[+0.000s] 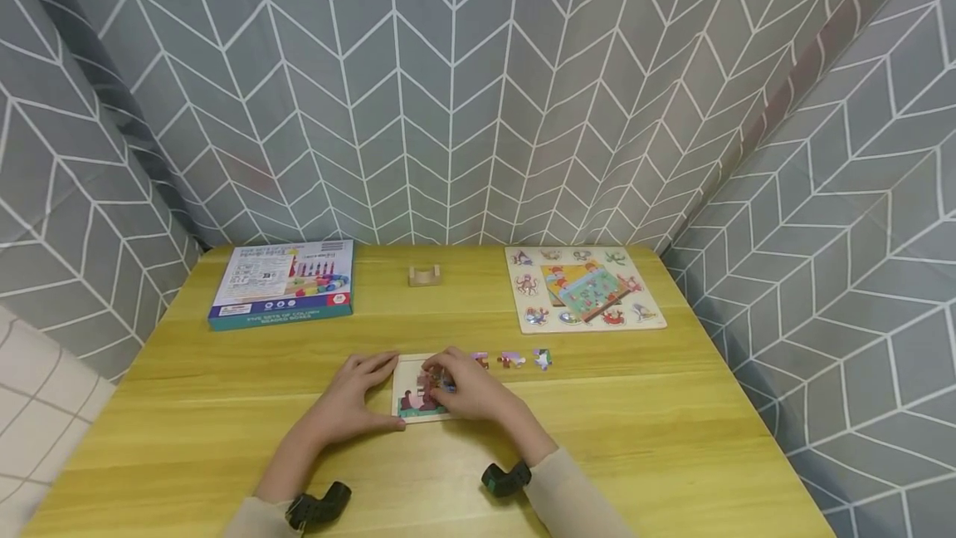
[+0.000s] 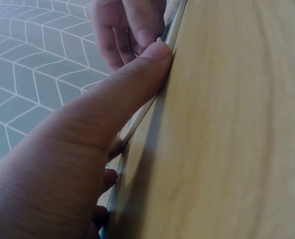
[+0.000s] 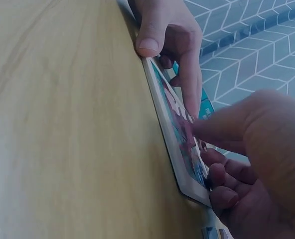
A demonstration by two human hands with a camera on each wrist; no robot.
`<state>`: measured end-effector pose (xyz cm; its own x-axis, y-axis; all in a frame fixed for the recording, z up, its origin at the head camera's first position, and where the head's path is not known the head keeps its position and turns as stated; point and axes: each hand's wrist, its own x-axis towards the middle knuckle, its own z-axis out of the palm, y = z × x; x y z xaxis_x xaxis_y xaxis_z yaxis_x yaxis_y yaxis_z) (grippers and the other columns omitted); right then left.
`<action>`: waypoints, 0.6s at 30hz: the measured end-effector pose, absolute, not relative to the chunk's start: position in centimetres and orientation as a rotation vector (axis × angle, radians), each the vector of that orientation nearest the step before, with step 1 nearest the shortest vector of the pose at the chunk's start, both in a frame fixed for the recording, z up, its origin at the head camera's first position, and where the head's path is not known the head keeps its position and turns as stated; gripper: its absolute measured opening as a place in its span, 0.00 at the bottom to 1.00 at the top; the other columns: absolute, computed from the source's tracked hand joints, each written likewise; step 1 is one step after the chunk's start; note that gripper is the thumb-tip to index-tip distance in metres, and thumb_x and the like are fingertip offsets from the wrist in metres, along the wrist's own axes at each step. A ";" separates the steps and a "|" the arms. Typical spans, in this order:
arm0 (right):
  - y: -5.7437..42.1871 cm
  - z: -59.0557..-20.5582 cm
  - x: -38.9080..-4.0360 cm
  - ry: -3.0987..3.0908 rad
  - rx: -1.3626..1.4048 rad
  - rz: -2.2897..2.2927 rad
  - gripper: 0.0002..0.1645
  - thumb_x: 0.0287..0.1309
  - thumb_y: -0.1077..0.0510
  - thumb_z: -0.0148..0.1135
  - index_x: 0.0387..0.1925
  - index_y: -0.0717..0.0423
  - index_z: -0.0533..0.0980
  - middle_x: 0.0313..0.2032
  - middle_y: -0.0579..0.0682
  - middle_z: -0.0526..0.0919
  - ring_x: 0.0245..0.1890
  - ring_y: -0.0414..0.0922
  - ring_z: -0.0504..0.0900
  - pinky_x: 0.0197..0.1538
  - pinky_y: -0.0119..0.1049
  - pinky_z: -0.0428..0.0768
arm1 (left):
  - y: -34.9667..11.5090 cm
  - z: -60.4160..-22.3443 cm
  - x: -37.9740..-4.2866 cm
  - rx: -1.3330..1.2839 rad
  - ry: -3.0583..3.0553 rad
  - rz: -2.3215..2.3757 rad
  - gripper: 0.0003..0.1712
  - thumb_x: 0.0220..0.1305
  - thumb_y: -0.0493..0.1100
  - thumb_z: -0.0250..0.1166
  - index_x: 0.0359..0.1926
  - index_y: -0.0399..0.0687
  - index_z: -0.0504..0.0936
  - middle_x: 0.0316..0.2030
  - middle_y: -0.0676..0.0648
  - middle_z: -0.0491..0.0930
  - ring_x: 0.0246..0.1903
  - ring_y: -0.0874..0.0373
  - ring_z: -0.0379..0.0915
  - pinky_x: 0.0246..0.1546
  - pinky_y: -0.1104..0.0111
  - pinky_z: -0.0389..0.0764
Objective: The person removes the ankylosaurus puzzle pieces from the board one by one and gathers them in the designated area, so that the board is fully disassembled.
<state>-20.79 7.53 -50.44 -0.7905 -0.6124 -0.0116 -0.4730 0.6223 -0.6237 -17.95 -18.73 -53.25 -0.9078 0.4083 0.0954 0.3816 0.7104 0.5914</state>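
A small jigsaw tray with a pale rim lies on the table, partly filled with picture pieces. My left hand holds its left side, thumb at the near corner and fingers at the far corner. Over the tray's right part, my right hand pinches a dark reddish jigsaw piece between thumb and fingers, close against the picture. The right hand hides much of the tray's right side in the head view. Loose jigsaw pieces lie in a row to the right of it.
At the back left lies a flat boxed set. A small notched wooden block stands at the back middle. A pale animal puzzle board lies back right, bearing colourful picture puzzles. Patterned grey curtains surround the wooden table.
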 end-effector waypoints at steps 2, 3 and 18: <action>7.6 -50.6 -20.9 2.609 -0.901 -0.909 0.22 0.71 0.59 0.68 0.64 0.54 0.80 0.52 0.47 0.80 0.44 0.36 0.75 0.50 0.31 0.78 | -18.7 -53.3 -17.9 0.660 2.862 0.982 0.64 0.48 0.72 0.81 0.78 0.43 0.70 0.77 0.45 0.69 0.66 0.45 0.64 0.65 0.40 0.71; 7.7 -50.5 -21.0 2.604 -0.905 -0.905 0.23 0.70 0.58 0.69 0.64 0.54 0.80 0.52 0.47 0.80 0.43 0.36 0.75 0.49 0.31 0.78 | -18.7 -53.3 -17.9 0.661 2.864 0.982 0.64 0.48 0.72 0.81 0.78 0.43 0.70 0.77 0.45 0.69 0.66 0.45 0.64 0.65 0.40 0.71; 7.5 -50.1 -21.4 2.602 -0.929 -0.825 0.21 0.75 0.58 0.65 0.65 0.57 0.80 0.52 0.50 0.82 0.40 0.37 0.74 0.45 0.30 0.76 | -18.6 -53.3 -17.8 0.679 2.874 0.970 0.63 0.49 0.71 0.81 0.78 0.43 0.70 0.77 0.45 0.69 0.64 0.46 0.64 0.63 0.42 0.73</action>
<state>-21.36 7.48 -50.06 -0.7629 -0.6446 -0.0491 -0.4987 0.6352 -0.5898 -17.83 -18.63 -53.30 -0.9040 0.4144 0.1054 0.3936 0.7100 0.5840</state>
